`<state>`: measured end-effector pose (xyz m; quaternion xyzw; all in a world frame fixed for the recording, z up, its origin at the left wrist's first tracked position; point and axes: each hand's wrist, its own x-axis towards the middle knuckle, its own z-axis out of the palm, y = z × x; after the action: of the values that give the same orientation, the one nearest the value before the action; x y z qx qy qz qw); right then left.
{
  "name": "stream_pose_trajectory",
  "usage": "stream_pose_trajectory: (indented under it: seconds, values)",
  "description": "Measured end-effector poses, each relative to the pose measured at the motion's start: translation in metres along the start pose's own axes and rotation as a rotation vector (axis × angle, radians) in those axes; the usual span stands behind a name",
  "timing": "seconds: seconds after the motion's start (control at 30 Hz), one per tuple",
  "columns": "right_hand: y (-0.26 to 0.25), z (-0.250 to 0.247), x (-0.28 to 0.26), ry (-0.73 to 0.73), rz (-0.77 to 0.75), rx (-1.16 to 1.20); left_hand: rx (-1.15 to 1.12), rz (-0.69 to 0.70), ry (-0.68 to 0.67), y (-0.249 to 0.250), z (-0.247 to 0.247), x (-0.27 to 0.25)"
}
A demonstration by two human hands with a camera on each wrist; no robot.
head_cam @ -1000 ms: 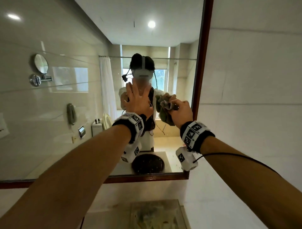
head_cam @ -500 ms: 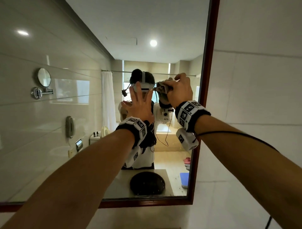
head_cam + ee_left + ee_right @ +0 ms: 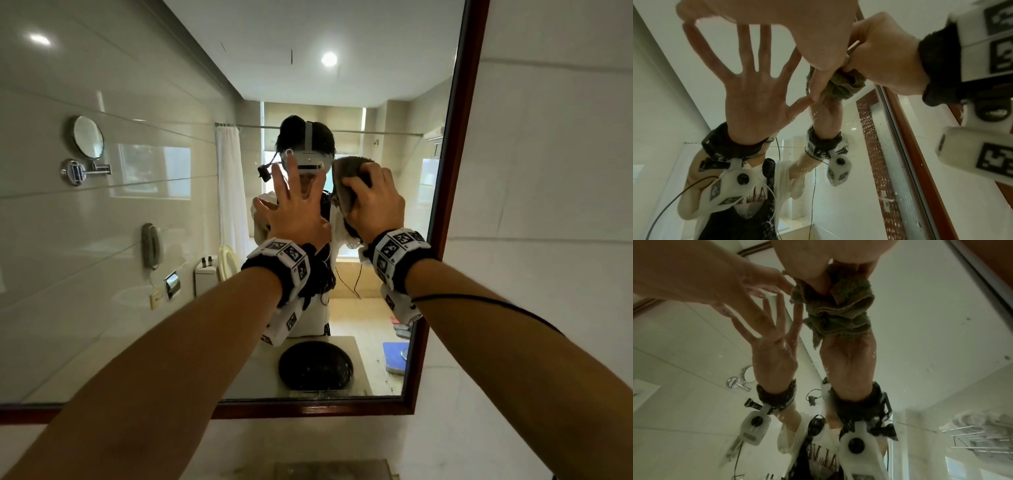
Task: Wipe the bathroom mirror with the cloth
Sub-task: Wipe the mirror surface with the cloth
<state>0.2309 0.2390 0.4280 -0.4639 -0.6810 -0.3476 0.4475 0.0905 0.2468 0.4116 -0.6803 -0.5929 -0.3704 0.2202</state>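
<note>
The wall mirror [image 3: 164,102] has a dark red-brown wooden frame [image 3: 457,144]. My left hand [image 3: 294,202] lies flat on the glass with its fingers spread and holds nothing. Just to its right, my right hand [image 3: 375,202] grips a bunched grey-green cloth [image 3: 346,174] and presses it against the glass near the frame's right side. The left wrist view shows the left hand [image 3: 781,14], the cloth [image 3: 844,86] and the right hand [image 3: 879,53] close together. In the right wrist view the cloth [image 3: 838,301] bulges out below the right hand [image 3: 828,249], doubled by its reflection.
A tiled wall [image 3: 548,205] runs to the right of the frame. The glass reflects a black round basin [image 3: 315,366] on a counter, a small round wall mirror [image 3: 87,137] and a person wearing a headset. Water spots speckle the glass [image 3: 877,162] near the frame.
My right hand has carried the cloth up the glass from chest height to the reflected head, close beside the left hand. The left hand has stayed flat on the mirror. My view has tilted upward.
</note>
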Motion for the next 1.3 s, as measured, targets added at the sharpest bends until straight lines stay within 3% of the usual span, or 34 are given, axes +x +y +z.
stream_pose_trajectory:
  seconds: [0.17, 0.5, 0.67, 0.93, 1.07, 1.3]
  values:
    - [-0.004, 0.010, -0.038, -0.026, -0.003, 0.013, 0.010, 0.000, 0.042, -0.001, 0.006, -0.012]
    - [-0.009, 0.024, -0.116, -0.245, -0.057, 0.001, -0.018, -0.024, -0.082, 0.005, -0.002, -0.016]
    - [-0.004, 0.008, -0.084, -0.175, 0.031, 0.098, -0.062, -0.021, -0.083, 0.000, 0.001, -0.015]
    - [0.021, -0.014, 0.020, 0.180, 0.003, 0.113, -0.064, -0.041, -0.055, 0.001, 0.004, -0.014]
    - [0.026, 0.002, 0.033, 0.126, -0.080, 0.007, -0.046, -0.039, -0.052, 0.001, 0.007, -0.014]
    - [0.021, 0.040, -0.019, 0.046, -0.116, -0.041, -0.073, -0.040, -0.020, 0.004, 0.009, -0.013]
